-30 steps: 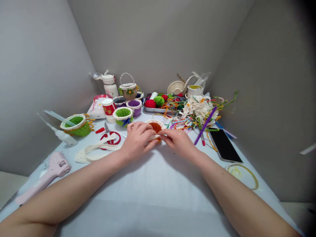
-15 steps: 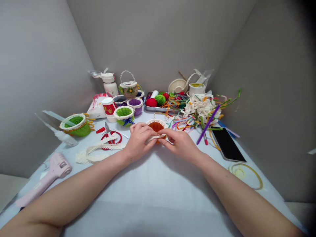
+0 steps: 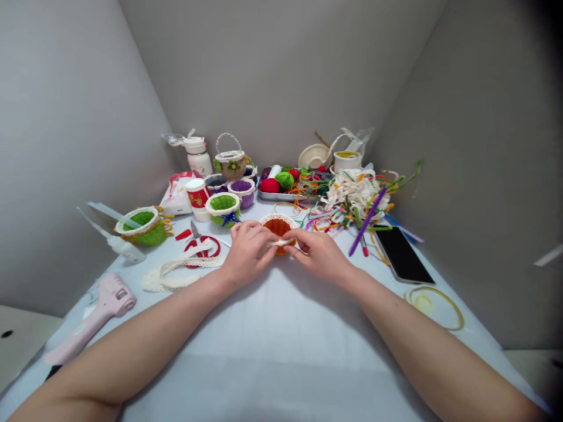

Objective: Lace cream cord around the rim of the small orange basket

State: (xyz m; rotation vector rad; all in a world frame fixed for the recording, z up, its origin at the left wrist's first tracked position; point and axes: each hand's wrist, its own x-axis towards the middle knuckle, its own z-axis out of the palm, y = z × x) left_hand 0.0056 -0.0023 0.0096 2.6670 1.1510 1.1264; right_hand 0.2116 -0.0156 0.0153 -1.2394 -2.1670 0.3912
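Observation:
A small orange basket [image 3: 278,226] with a white lace rim stands at the middle of the table. In front of its near side, my left hand [image 3: 251,249] pinches one end of a short white lace strip [image 3: 280,242]. The other end sits between the thumb and fingertips of my right hand [image 3: 314,252]. Both hands are closed, and the strip runs across the near rim; whether it is fixed there I cannot tell. Left of my hands lie a longer lace ribbon [image 3: 167,275] and red-handled scissors [image 3: 206,246].
A pink glue gun [image 3: 99,313], a squeeze bottle [image 3: 125,249] and a green basket [image 3: 143,228] are at the left. Several small baskets, a paper cup [image 3: 199,198] and a yarn tray [image 3: 285,196] stand behind. Right are a lace heap [image 3: 354,190] and a phone [image 3: 403,254].
The view has shifted slightly. Between my fingertips the lace strip now lies flatter and more level; both hands stay almost in the same place by the orange basket.

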